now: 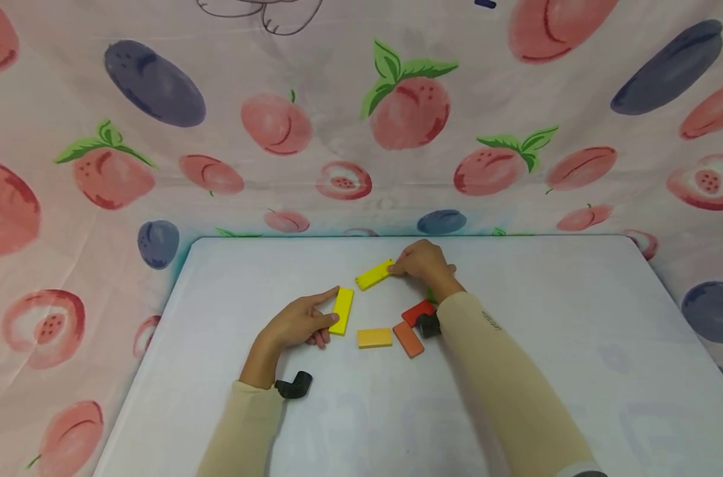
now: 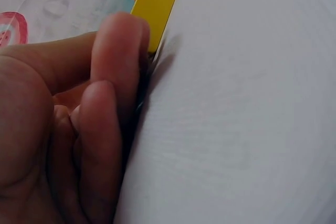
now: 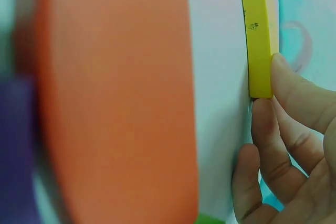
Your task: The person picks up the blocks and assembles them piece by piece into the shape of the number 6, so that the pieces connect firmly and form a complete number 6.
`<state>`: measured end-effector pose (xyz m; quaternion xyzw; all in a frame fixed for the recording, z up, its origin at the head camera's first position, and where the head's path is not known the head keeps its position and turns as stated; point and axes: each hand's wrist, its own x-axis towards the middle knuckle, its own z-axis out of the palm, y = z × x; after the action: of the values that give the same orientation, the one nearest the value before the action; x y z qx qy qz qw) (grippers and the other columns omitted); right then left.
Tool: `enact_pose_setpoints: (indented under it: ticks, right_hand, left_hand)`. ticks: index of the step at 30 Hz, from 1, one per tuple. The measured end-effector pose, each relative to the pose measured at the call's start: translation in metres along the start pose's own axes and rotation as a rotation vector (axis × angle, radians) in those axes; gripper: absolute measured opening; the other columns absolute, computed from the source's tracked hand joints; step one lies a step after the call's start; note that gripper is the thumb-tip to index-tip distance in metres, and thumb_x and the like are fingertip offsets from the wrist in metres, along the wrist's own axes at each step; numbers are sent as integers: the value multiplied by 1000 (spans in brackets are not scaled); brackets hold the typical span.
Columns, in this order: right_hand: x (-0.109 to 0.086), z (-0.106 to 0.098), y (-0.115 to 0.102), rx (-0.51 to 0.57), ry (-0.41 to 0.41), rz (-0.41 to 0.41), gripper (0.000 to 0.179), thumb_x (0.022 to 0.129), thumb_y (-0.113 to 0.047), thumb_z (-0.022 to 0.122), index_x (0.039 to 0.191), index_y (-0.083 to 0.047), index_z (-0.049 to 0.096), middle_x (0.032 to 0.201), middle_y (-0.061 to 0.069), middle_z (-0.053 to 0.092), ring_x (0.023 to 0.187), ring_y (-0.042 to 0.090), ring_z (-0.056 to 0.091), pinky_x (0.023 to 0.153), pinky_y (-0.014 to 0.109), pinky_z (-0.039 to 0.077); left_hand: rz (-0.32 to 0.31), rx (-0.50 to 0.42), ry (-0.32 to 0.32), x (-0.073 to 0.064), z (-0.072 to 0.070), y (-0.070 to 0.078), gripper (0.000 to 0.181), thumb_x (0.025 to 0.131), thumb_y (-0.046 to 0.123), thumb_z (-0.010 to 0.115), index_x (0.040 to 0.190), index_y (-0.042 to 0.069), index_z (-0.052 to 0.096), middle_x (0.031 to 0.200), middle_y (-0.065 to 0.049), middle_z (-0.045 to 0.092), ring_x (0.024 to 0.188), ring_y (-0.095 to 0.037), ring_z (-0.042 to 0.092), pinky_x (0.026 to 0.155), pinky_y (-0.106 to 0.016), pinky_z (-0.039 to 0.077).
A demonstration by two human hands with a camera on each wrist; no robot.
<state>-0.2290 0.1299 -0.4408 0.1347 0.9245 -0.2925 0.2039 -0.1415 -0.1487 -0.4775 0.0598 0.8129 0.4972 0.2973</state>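
Observation:
My left hand (image 1: 301, 321) holds a long yellow block (image 1: 342, 311) that lies on the white tabletop, index finger at its far end and thumb on its near part. In the left wrist view, the other fingers (image 2: 100, 135) are curled. Farther back, my right hand (image 1: 423, 260) pinches the right end of a second long yellow block (image 1: 374, 274), which slants on the table. The right wrist view shows thumb and fingers at the end of this block (image 3: 258, 40), which has a dark speckled mark on its side.
A shorter amber block (image 1: 374, 338), an orange block (image 1: 408, 340) and a red block (image 1: 417, 313) lie nearer me. A green block (image 1: 431, 295) is partly hidden by my right wrist. A purple piece (image 3: 18, 150) shows at the right wrist view's edge. Behind the table hangs a fruit-patterned cloth (image 1: 391, 192).

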Motion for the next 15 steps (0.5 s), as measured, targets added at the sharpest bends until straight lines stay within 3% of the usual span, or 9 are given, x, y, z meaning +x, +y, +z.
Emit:
enact_pose_setpoints:
  ticks: [4,7,15]
  right_hand:
    - [4,3,-1,11,-21,-47,28,85,-41,83,94,-15,78,106,6,67,101,25,55,95,47,45]
    - [6,3,-2,37,-47,-63,28,86,-39,82,94,-13,77,104,6,67,96,24,55,78,34,46]
    - [11,1,-4,76,-89,-37,25,86,-37,83,92,-14,77,107,5,66,96,24,54,76,31,43]
  left_hand:
    - [-11,-16,-4,1,1,-2,66,99,29,69,157,34,40,66,-9,68,55,-20,66,56,-27,53]
    - [-6,-9,-1,1,0,-3,65,99,29,69,157,33,40,67,-9,68,56,-20,66,57,-28,54]
    - [8,3,3,1,-1,-2,66,99,29,68,158,33,39,66,-8,68,56,-20,66,57,-28,54]
